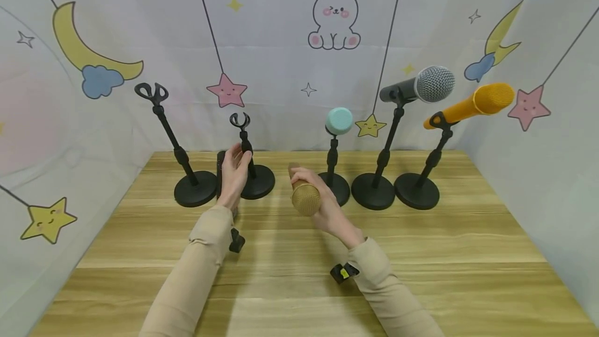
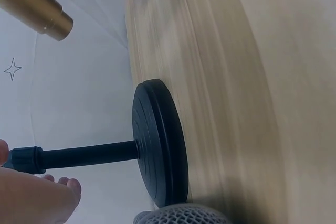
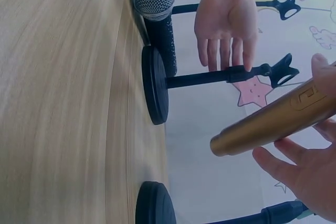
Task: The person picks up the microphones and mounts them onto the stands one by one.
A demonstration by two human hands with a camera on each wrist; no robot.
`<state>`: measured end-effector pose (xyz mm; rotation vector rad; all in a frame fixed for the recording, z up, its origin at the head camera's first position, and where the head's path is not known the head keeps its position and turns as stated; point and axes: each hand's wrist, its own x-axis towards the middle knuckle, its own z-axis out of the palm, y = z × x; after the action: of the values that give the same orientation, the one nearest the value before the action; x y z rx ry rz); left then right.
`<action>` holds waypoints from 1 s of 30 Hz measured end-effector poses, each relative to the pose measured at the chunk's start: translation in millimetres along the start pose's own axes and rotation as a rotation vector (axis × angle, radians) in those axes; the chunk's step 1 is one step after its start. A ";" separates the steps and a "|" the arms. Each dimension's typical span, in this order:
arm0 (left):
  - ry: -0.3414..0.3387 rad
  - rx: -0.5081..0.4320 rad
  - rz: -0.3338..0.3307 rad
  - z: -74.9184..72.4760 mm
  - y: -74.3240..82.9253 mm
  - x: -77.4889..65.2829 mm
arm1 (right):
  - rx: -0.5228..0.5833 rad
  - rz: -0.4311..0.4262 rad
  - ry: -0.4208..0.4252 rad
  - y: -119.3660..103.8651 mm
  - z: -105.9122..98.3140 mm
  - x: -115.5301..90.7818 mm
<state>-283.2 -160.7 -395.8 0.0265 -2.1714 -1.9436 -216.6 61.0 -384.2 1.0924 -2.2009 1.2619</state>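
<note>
My right hand [image 1: 324, 207] grips a gold microphone [image 1: 306, 199] by its body, the mesh head toward me; in the right wrist view the tapered end of the microphone [image 3: 247, 136] points at the stands. My left hand [image 1: 234, 173] is at the pole of an unfilled black microphone stand [image 1: 256, 183], its fingers fairly straight and fingertips right at the collar. That stand's forked clip [image 1: 240, 120] faces up. Beside its round base lies a black microphone with a silver mesh head [image 3: 154, 1], mostly hidden behind my left hand in the head view.
Another stand with a bare clip [image 1: 195, 189] is at the far left. To the right, stands hold a mint-topped microphone [image 1: 339, 121], a black microphone with a silver head [image 1: 434, 84] and an orange microphone [image 1: 486, 102]. A printed curtain [image 1: 281, 30] hangs behind the wooden table [image 1: 281, 285].
</note>
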 end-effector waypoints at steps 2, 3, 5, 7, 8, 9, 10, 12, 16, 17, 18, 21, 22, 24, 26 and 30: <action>-0.011 -0.011 0.000 0.9 5.5 -2.1 | 0.020 -0.015 0.017 -8.1 -2.7 1.4; -0.015 -0.016 -0.001 1.5 8.2 -3.4 | 0.031 -0.020 0.022 -11.3 -3.8 2.1; -0.020 -0.013 0.001 2.6 13.6 -6.0 | 0.042 -0.022 0.026 -15.3 -5.3 2.9; -0.024 -0.008 0.002 3.1 16.6 -7.6 | 0.050 -0.023 0.026 -17.0 -6.1 3.4; -0.027 -0.002 0.004 3.2 17.5 -8.2 | 0.055 -0.023 0.025 -17.3 -6.2 3.3; -0.029 0.001 0.008 3.3 18.3 -8.7 | 0.058 -0.022 0.025 -17.5 -6.2 3.3; -0.032 0.005 0.011 3.4 18.7 -9.1 | 0.060 -0.021 0.026 -17.6 -6.3 3.2; -0.039 0.006 0.019 3.1 18.4 -8.9 | 0.059 -0.021 0.032 -17.3 -6.1 3.0; -0.044 0.009 0.037 2.5 13.6 -6.1 | 0.048 -0.025 0.059 -16.7 -6.1 2.6; -0.044 0.015 0.045 2.3 11.4 -5.0 | 0.045 -0.028 0.069 -16.6 -6.1 2.7; -0.041 0.032 0.054 2.2 8.7 -4.1 | 0.043 -0.033 0.079 -16.5 -6.2 2.9; -0.021 0.102 0.101 2.3 0.5 -2.2 | 0.034 -0.049 0.111 -16.0 -6.1 3.7; -0.010 0.132 0.117 2.6 -2.0 -2.2 | 0.032 -0.054 0.121 -15.8 -6.1 3.8; 0.013 0.182 0.147 4.3 -5.4 -3.1 | 0.025 -0.065 0.136 -15.7 -6.3 4.1; 0.027 0.211 0.168 6.5 -7.1 -5.1 | 0.022 -0.077 0.148 -15.5 -6.7 4.6; 0.043 0.254 0.196 11.8 -8.0 -10.3 | 0.026 -0.099 0.164 -16.3 -7.8 5.1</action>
<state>-276.3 -148.4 -406.4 -0.0977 -2.2832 -1.5427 -207.6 60.6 -367.8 1.0540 -1.9911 1.2915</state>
